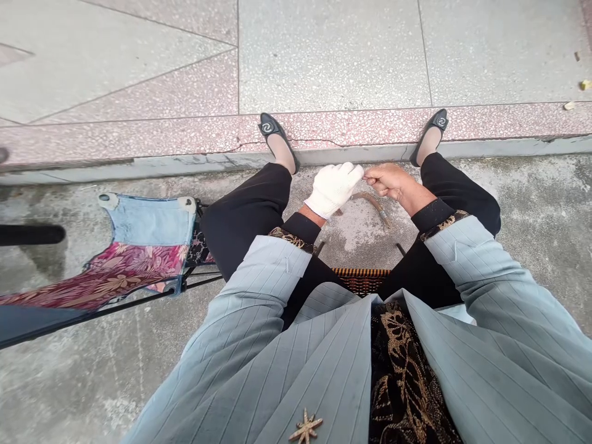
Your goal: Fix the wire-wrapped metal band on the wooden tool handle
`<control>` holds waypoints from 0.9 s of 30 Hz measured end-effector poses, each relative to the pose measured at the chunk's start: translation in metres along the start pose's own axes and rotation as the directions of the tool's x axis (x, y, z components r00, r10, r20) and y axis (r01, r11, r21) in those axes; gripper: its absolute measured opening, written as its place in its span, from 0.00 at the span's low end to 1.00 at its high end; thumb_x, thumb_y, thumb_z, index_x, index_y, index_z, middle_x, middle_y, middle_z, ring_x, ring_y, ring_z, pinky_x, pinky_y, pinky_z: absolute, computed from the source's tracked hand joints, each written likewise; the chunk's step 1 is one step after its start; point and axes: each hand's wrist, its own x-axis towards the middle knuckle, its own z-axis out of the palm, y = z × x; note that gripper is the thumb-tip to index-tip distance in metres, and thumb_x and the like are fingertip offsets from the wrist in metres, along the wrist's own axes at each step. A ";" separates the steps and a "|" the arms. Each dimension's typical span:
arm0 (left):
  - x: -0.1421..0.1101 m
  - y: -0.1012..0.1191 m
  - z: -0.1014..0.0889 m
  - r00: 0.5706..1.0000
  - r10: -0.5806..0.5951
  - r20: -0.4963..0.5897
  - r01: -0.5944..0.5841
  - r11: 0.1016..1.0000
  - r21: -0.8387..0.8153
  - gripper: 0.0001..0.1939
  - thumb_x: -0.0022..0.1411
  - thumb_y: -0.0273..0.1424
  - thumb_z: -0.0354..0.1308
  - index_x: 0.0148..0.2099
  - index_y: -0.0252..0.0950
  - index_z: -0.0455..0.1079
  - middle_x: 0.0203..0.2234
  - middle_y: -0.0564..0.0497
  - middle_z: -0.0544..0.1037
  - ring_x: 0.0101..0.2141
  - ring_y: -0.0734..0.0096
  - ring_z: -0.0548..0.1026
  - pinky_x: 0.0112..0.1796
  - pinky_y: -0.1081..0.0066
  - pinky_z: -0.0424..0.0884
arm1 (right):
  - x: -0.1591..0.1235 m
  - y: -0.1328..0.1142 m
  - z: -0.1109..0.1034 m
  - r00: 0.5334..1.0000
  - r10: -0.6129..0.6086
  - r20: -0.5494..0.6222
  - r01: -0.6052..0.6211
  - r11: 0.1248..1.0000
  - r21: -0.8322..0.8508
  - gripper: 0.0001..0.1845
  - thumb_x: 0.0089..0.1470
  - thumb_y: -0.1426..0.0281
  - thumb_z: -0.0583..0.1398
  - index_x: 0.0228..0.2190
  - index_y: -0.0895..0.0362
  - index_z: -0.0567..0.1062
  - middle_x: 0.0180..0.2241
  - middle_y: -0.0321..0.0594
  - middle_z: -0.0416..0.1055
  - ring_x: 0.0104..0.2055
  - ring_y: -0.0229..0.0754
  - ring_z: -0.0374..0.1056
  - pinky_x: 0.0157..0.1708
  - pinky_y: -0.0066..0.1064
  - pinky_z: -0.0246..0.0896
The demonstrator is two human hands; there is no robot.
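Note:
My left hand wears a white knitted glove, its fingers bent together in front of me. Bare, my right hand is closed in a pinch, and its fingertips meet those of the glove or nearly so. Whatever lies between the fingers, if anything, is hidden or too small to name. Below and behind the hands, a curved brown stick-like thing is on the concrete ground; my hands cover part of it.
A folding chair with denim and red floral cloth stands at the left, beside my knee. Beneath me shows a woven seat edge. My black shoes rest on a low pink terrazzo step. Small yellowish bits lie on the tiles, far right.

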 end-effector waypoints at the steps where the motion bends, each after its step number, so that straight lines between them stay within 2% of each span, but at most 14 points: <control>1: 0.000 -0.001 0.000 1.000 0.016 0.001 -0.016 1.000 -0.007 0.22 0.77 0.30 0.42 0.58 0.37 0.75 0.42 0.39 0.79 0.46 0.54 0.79 0.43 0.59 0.66 | 0.001 0.000 -0.001 1.000 0.009 0.000 -0.009 1.000 0.001 0.14 0.57 0.79 0.62 0.21 0.59 0.69 0.16 0.28 0.58 0.15 0.25 0.38 0.13 0.21 0.34; 4: 0.001 -0.001 -0.001 1.000 -0.019 0.012 0.020 0.997 -0.075 0.20 0.77 0.32 0.44 0.55 0.37 0.77 0.41 0.39 0.79 0.44 0.54 0.79 0.41 0.59 0.66 | 0.002 0.000 -0.004 0.999 -0.033 -0.023 0.031 0.997 -0.069 0.14 0.59 0.77 0.62 0.21 0.59 0.71 0.16 0.29 0.60 0.15 0.25 0.39 0.15 0.23 0.33; 8: 0.004 0.001 -0.001 0.983 -0.183 0.004 0.177 0.943 -0.280 0.17 0.74 0.34 0.50 0.52 0.38 0.79 0.44 0.42 0.81 0.43 0.57 0.80 0.42 0.63 0.69 | 0.002 0.000 -0.007 0.971 -0.233 -0.062 0.205 0.935 -0.291 0.14 0.58 0.76 0.64 0.21 0.59 0.72 0.17 0.28 0.62 0.17 0.28 0.44 0.19 0.26 0.37; 11: 0.007 0.000 0.001 0.968 -0.251 0.001 0.219 0.842 -0.492 0.14 0.69 0.30 0.54 0.49 0.36 0.80 0.44 0.45 0.84 0.46 0.59 0.80 0.47 0.65 0.71 | 0.000 -0.001 -0.007 0.926 -0.373 -0.048 0.313 0.834 -0.455 0.10 0.55 0.75 0.65 0.23 0.60 0.75 0.20 0.31 0.66 0.23 0.31 0.54 0.26 0.27 0.48; 15: 0.010 -0.003 0.002 0.947 -0.318 0.044 0.254 0.657 -0.710 0.12 0.64 0.30 0.57 0.43 0.33 0.81 0.36 0.47 0.84 0.40 0.62 0.79 0.45 0.67 0.71 | 0.000 -0.001 -0.007 0.849 -0.527 -0.020 0.407 0.679 -0.611 0.06 0.56 0.74 0.64 0.27 0.59 0.79 0.29 0.38 0.76 0.33 0.39 0.65 0.37 0.31 0.58; 18: 0.011 -0.002 0.003 0.927 -0.361 0.096 0.270 0.470 -0.840 0.09 0.60 0.32 0.60 0.38 0.33 0.79 0.33 0.49 0.83 0.36 0.67 0.76 0.40 0.69 0.71 | 0.005 0.002 -0.009 0.778 -0.627 0.045 0.469 0.531 -0.705 0.06 0.58 0.73 0.62 0.31 0.58 0.80 0.35 0.42 0.79 0.36 0.43 0.67 0.43 0.33 0.60; 21: 0.010 0.000 0.003 0.896 -0.371 0.244 0.321 0.162 -0.933 0.07 0.56 0.31 0.61 0.35 0.34 0.76 0.25 0.53 0.76 0.24 0.76 0.67 0.27 0.72 0.63 | 0.012 0.005 -0.013 0.750 -0.647 0.134 0.509 0.437 -0.742 0.07 0.61 0.73 0.60 0.33 0.57 0.79 0.38 0.44 0.79 0.38 0.44 0.68 0.46 0.34 0.60; 24: 0.007 0.000 0.002 0.880 -0.251 0.402 0.370 -0.167 -0.914 0.06 0.54 0.32 0.62 0.33 0.34 0.72 0.20 0.56 0.68 0.16 0.83 0.54 0.20 0.73 0.49 | 0.014 0.004 -0.015 0.747 -0.631 0.209 0.548 0.406 -0.731 0.08 0.61 0.73 0.59 0.32 0.57 0.78 0.36 0.43 0.77 0.39 0.44 0.67 0.47 0.34 0.59; 25: 0.006 0.000 0.001 0.880 -0.203 0.429 0.380 -0.243 -0.893 0.07 0.53 0.32 0.63 0.33 0.35 0.71 0.19 0.57 0.68 0.16 0.84 0.52 0.19 0.74 0.46 | 0.012 0.003 -0.015 0.748 -0.623 0.227 0.560 0.410 -0.720 0.08 0.61 0.73 0.59 0.31 0.57 0.77 0.35 0.42 0.76 0.39 0.44 0.66 0.46 0.34 0.58; 27: 0.004 -0.001 0.001 0.884 -0.122 0.452 0.391 -0.339 -0.856 0.08 0.52 0.33 0.64 0.32 0.34 0.70 0.19 0.57 0.67 0.15 0.86 0.51 0.19 0.75 0.44 | 0.007 0.000 -0.014 0.763 -0.601 0.238 0.568 0.449 -0.690 0.08 0.61 0.73 0.58 0.29 0.57 0.75 0.33 0.40 0.74 0.37 0.43 0.65 0.44 0.33 0.57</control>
